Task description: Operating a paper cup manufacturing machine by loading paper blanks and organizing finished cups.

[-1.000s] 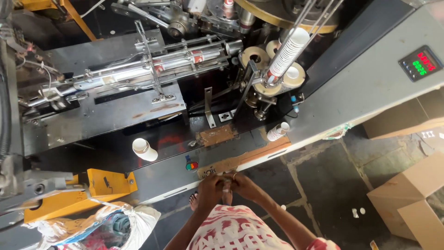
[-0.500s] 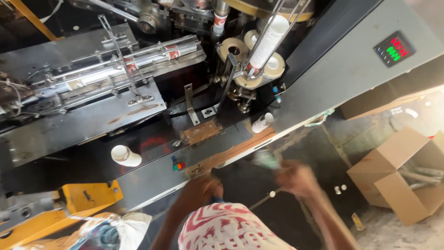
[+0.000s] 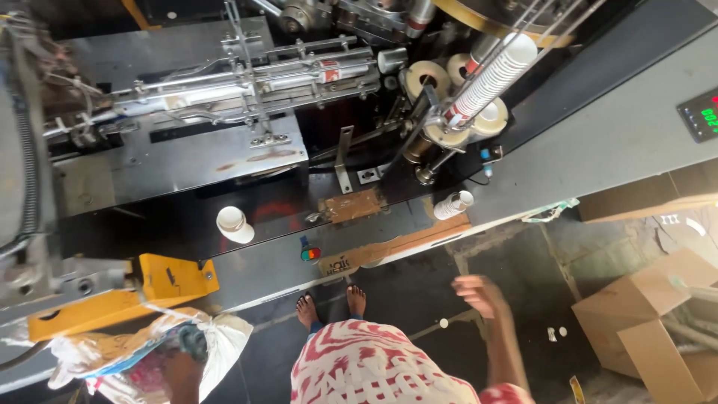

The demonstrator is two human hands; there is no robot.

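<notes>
Head view: right hand [image 3: 481, 293] outstretched, blurred, empty, beside grey machine [image 3: 598, 142].

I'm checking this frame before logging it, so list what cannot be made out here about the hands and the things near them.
- Left hand: not visible in the head view; the person's own red and white patterned shirt likely covers it.
- Right hand: motion-blurred, so its fingers and whether it holds anything cannot be told.
- Cardboard boxes: cut off by the right edge.
- Small white bits on the floor: too small to identify.
</notes>
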